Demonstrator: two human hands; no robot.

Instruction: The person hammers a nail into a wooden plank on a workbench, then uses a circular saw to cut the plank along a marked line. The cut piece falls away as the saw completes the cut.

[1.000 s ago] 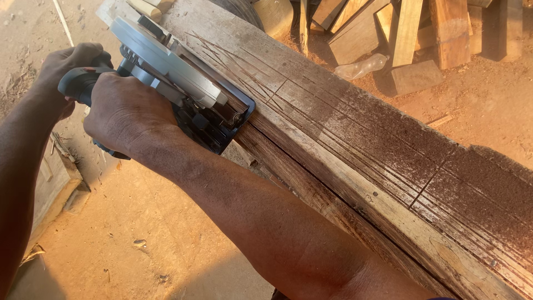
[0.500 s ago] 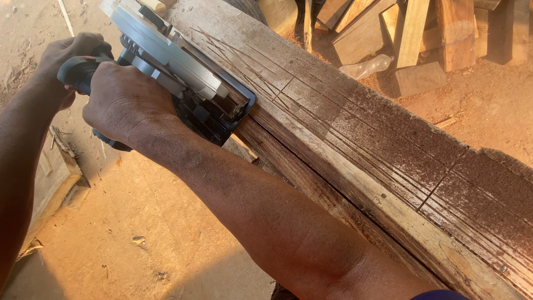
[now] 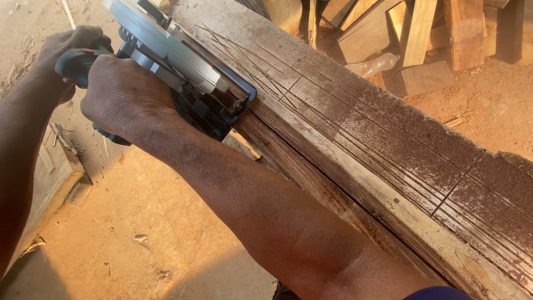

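Observation:
A circular saw (image 3: 183, 72) with a silver guard and black body sits on the near edge of a long, rough wooden beam (image 3: 366, 144). My right hand (image 3: 125, 97) grips the saw's main handle. My left hand (image 3: 69, 47) holds the dark front grip at the upper left. A long cut line runs down the beam behind the saw, and several parallel saw marks cross its sawdust-covered top.
Stacked wood offcuts (image 3: 422, 33) and a clear plastic bottle (image 3: 377, 65) lie beyond the beam at top right. A pale wooden plank (image 3: 47, 183) rests on the sandy, sawdust-strewn ground (image 3: 144, 233) at lower left.
The saw and both hands sit slightly farther up the beam toward the top left; the cut behind the saw looks a little longer.

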